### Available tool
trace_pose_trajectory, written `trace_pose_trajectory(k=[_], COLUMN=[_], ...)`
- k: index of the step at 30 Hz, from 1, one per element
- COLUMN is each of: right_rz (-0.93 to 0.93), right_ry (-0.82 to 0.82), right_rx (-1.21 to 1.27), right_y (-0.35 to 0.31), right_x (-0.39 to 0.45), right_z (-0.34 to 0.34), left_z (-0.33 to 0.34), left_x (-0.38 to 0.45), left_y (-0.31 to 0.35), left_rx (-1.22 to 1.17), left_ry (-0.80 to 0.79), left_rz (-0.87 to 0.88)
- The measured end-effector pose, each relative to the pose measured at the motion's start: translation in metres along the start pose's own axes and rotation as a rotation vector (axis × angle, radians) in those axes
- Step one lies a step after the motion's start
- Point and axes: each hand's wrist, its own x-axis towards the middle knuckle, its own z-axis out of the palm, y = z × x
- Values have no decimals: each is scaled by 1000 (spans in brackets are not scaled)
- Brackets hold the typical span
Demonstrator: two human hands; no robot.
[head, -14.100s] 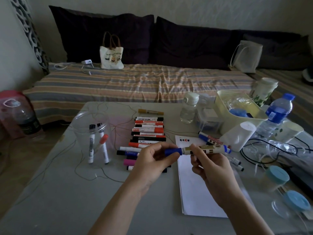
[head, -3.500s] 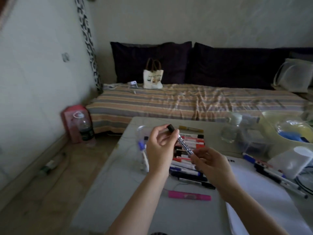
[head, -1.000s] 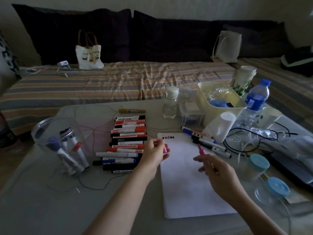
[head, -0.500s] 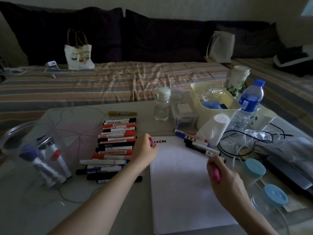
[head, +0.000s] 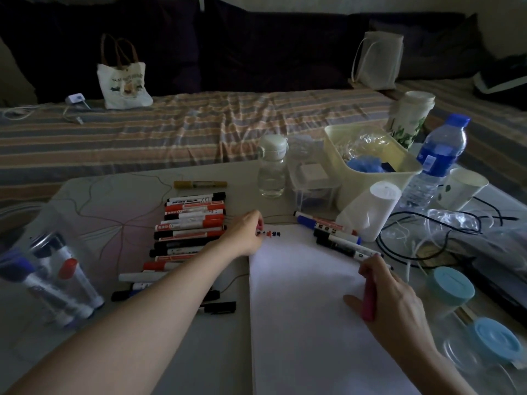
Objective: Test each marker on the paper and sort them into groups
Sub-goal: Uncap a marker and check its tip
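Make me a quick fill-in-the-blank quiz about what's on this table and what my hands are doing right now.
1. The right hand holds a marker whose body is ____.
2. The left hand rests at the top left corner of the white ____.
3. The single marker lying apart at the far end of the marker row is ____ in colour.
4. The lids on the two jars near the right hand are light ____.

Missing words: pink; paper; yellow; blue

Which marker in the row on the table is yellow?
The yellow marker, at the far end of the row, lying a little apart. The others in the row are red, black or blue.
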Motion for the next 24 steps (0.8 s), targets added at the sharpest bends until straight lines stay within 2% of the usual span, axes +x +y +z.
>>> trace_pose_trajectory(k=[3,12,14,17,18,20,22,24], right_rz=[37,-53,-84,-165,-201,-268,-318,-293], right_ry=[0,-15,13,105,117,88,50,50], right_rx=[41,37,32,46,75,109,94,99], right_y=[-2,-7,-6,-10,-13,-18,-19,-15], right_x=[-2,-24,-24,-17,-14,-11,-8,-1], right_z=[1,4,5,2,1,4,10,16], left_z=[-1,-4,-2,5,11,26,38,42], left_x=[-1,-31,-37,-47,-52,-57,-57,-52], left_y=[-3,-11,-8,4,12,29,41,46], left_rx=[-15,35,130,217,180,108,50,-13], left_ry=[0,14,82,255,252,150,60,50], left_rz=[13,-17,4,154,204,242,185,133])
